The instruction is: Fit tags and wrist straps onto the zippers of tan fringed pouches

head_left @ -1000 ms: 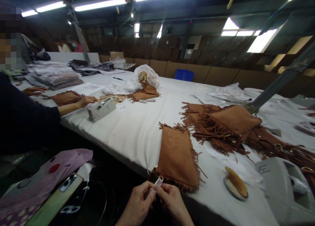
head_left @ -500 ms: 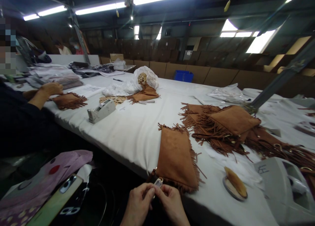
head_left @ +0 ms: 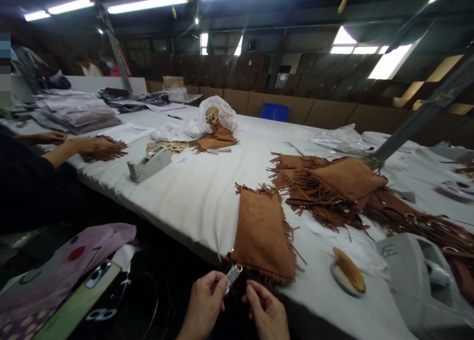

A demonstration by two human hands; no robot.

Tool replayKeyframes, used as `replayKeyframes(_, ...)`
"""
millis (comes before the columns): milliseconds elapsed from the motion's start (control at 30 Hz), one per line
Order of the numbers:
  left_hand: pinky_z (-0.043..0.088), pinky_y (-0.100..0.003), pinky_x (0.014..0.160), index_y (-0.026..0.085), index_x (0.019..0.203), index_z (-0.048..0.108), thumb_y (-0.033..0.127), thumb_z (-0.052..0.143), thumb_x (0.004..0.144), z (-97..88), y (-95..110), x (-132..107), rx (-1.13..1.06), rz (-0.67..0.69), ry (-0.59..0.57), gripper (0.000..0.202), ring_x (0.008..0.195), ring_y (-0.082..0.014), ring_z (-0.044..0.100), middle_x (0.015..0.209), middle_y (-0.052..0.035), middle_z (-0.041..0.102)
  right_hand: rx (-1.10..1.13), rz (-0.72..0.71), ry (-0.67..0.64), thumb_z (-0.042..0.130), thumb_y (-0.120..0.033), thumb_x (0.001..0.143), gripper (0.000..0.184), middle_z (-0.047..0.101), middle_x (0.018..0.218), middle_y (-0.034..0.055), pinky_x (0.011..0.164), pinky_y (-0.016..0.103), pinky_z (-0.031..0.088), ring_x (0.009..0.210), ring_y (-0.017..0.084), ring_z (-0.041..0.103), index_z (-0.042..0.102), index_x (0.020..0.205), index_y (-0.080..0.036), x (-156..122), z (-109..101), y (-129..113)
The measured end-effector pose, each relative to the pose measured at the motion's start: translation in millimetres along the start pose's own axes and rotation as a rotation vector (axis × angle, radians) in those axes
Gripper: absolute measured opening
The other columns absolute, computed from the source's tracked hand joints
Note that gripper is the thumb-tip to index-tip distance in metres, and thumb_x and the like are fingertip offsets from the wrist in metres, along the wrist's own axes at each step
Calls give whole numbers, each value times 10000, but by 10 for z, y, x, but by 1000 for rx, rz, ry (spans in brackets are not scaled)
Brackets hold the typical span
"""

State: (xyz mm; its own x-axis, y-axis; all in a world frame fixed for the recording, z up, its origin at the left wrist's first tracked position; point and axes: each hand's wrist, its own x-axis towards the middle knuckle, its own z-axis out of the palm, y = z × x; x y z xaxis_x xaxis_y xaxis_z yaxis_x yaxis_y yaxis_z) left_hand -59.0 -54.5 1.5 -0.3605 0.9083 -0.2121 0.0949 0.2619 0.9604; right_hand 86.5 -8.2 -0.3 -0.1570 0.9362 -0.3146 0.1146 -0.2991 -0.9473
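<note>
At the table's near edge lies a brown fringed suede-like bag [head_left: 262,233], flat, with its fringe along the sides. From its lower left corner hangs a metal clasp in clear wrapping [head_left: 233,276], beside a gold ring. My left hand [head_left: 205,300] pinches this wrapped clasp between thumb and fingers. A short gap to the right, my right hand [head_left: 267,310] is apart from the clasp, just below the bag. Its thumb and index finger are close together; whether something small is between them is hidden.
A pile of brown fringed bags [head_left: 344,182] lies to the right, near a grey tape dispenser [head_left: 411,276] and a round dish with a yellowish pad [head_left: 348,273]. Another tape dispenser [head_left: 150,164] stands left. A co-worker's hand [head_left: 83,145] touches a fringed piece. A phone [head_left: 79,298] rests lower left.
My right hand has let go of the wrapped clasp and moved right. The left hand keeps hold of it. The co-worker's hands have moved apart at the left.
</note>
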Motion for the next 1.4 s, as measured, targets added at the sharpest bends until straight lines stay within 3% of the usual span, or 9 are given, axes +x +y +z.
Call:
replayKeyframes(200, 371, -224, 508, 181, 791, 648, 408, 447, 891, 33, 62, -96, 160, 127, 41, 319, 519, -137, 556, 622, -22, 638, 283, 90, -162, 824, -481, 550, 604, 662, 604, 27, 474, 224, 393, 484, 110, 497, 692, 1005, -107, -25, 256, -32)
replayKeyframes(467, 338, -218, 456, 211, 744, 513, 448, 426, 894, 64, 41, -83, 49, 74, -4, 293, 453, -125, 513, 563, 8, 601, 462, 104, -45, 876, -417, 516, 820, 716, 677, 52, 654, 314, 515, 661, 212, 656, 572, 1203, -89, 123, 353, 344)
replayKeyframes(667, 311, -208, 420, 216, 736, 477, 499, 479, 855, 91, -26, -47, -20, 33, 18, 307, 405, -109, 471, 498, 41, 547, 460, 72, -41, 891, -405, 480, 762, 727, 673, 60, 696, 370, 543, 731, 268, 683, 644, 1136, -106, 118, 328, 281)
replayKeyframes(767, 301, -190, 391, 204, 727, 469, 534, 518, 823, 101, -60, -16, -132, -27, -17, 348, 378, -83, 435, 498, 49, 533, 449, 55, -48, 883, -422, 487, 755, 727, 668, 63, 678, 371, 547, 713, 265, 679, 653, 1132, -104, 100, 340, 232)
replayKeyframes(867, 340, -174, 390, 186, 725, 474, 556, 596, 758, 130, -103, 8, -394, -137, -61, 390, 385, -61, 420, 518, 49, 535, 440, 49, -33, 879, -416, 502, 773, 733, 686, 65, 693, 371, 545, 705, 253, 676, 635, 1166, -104, 70, 348, 182)
replayKeyframes(967, 382, -168, 401, 190, 743, 458, 548, 649, 715, 158, -137, 8, -550, -205, -14, 407, 402, -60, 437, 521, 45, 559, 429, 65, -33, 873, -404, 518, 806, 738, 707, 67, 724, 376, 540, 704, 244, 676, 600, 1210, -95, 35, 340, 125)
replayKeyframes(1133, 400, -172, 366, 196, 833, 498, 546, 645, 732, 141, -148, -20, -326, -80, 131, 393, 404, -91, 485, 514, 47, 581, 410, 70, -6, 871, -390, 517, 837, 736, 702, 60, 789, 360, 523, 715, 227, 678, 565, 1222, -60, 12, 346, 102)
replayKeyframes(1267, 502, -225, 461, 156, 850, 639, 561, 586, 771, 123, -156, -28, -176, -22, 134, 415, 550, -152, 601, 661, -35, 672, 432, 74, 24, 869, -409, 509, 842, 735, 701, 60, 721, 335, 540, 678, 215, 670, 560, 1210, -58, 5, 381, 130)
replayKeyframes(1400, 528, -250, 507, 140, 843, 684, 569, 577, 774, 125, -146, -26, -147, -15, 92, 447, 601, -180, 628, 692, -61, 691, 426, 64, 52, 870, -424, 503, 804, 738, 715, 64, 634, 332, 554, 650, 226, 667, 591, 1177, -85, -29, 379, 111)
